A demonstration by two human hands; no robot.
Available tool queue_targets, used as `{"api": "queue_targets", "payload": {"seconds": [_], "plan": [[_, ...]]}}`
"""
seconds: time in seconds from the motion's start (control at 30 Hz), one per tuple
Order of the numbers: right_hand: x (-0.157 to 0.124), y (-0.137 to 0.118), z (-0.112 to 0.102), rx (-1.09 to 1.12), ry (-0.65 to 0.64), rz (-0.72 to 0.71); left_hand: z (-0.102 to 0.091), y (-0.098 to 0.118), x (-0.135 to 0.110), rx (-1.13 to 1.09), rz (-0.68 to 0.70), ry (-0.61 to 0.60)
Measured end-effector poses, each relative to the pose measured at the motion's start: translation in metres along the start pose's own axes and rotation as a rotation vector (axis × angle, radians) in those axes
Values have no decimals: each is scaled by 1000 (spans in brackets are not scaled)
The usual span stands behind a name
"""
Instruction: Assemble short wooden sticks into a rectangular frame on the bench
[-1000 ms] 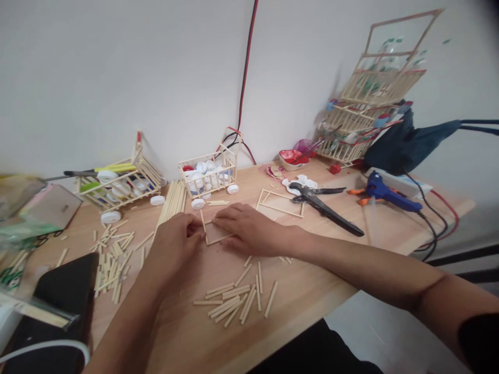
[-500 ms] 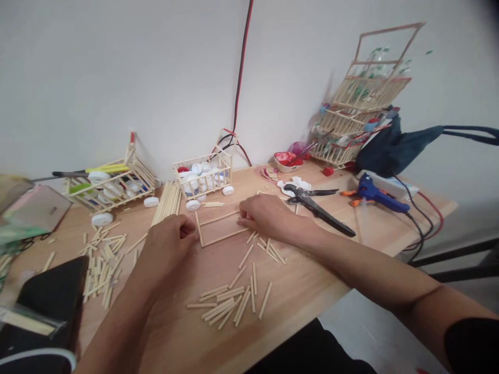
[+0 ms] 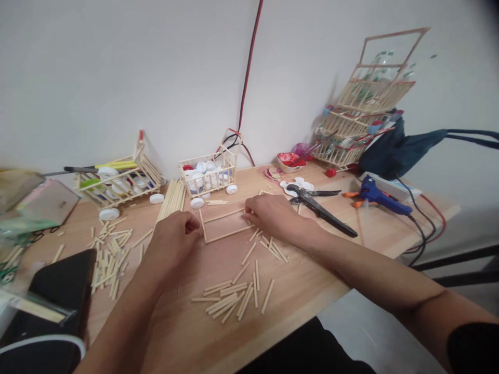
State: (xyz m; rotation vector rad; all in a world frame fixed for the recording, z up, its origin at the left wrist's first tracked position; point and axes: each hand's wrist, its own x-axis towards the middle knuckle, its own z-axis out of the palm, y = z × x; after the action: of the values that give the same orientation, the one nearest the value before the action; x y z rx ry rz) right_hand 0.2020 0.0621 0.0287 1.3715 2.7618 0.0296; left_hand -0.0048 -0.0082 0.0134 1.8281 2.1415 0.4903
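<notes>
Frame of thin wooden sticks, a narrow rectangle as far as it shows, lies on the table directly between the person's two hands, its long axis running from one to the other and slanting slightly away from the body toward the right. The right hand covers and hides the right end; its fingers are bent close together at the upper long stick, though whether they pinch it or merely rest there cannot be made out. The left hand is curled at the opposite end, fingertips by the short cross stick, touching or just beside it; its grip is unclear too. Neither hand is plainly nearer. Beyond the frame's left end stands a small wheeled cart filled with mostly white caps. Farther left, a second cart carries white lids and a green piece, with a yellow-handled tool across its top. Toward the right, a pale dish holds red paint, and past it stacked stick baskets bear clear bottles in the top tier.
</notes>
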Motion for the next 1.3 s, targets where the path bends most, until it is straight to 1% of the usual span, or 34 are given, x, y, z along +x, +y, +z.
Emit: {"api": "queue_targets", "payload": {"seconds": [0.1, 0.2, 0.4, 0.47, 0.57, 0.6, 0.67, 0.73, 0.77, 0.87, 0.97, 1.13, 1.23, 1.3], "plan": [[-2, 2, -3, -24, 5, -16, 0, 0, 0, 2, 1, 5], [-6, 0, -6, 4, -9, -33, 1, 0, -1, 5, 8, 11], [-9, 0, -6, 75, 3, 34, 1, 0, 0, 8, 5, 6], [-8, 2, -4, 171, -17, 5, 1, 0, 0, 11, -3, 4], [-7, 7, -2, 414, -88, -108, 1, -1, 0, 10, -17, 4], [-6, 9, -2, 484, -82, -125, 1, -1, 0, 9, -16, 4], [-5, 15, -3, 557, -11, -112, 1, -2, 0, 6, -4, 8], [-5, 20, -3, 534, 52, -79, 1, -3, 0, 3, 7, 10], [-5, 23, -3, 499, 52, -72, 1, -3, 0, 3, 9, 9], [-6, 25, -3, 379, -2, -57, 1, -2, 0, 6, 6, 5], [-9, 21, -5, 322, -43, -34, 1, -1, 0, 9, 6, 7], [-12, 16, -7, 325, -73, -46, 1, -2, -1, 4, 30, 13], [-11, 17, -1, 371, -106, -91, 2, -2, -1, 10, 40, 21], [-8, 16, 5, 380, -83, -95, 3, -3, -1, 18, 44, 27]]}}
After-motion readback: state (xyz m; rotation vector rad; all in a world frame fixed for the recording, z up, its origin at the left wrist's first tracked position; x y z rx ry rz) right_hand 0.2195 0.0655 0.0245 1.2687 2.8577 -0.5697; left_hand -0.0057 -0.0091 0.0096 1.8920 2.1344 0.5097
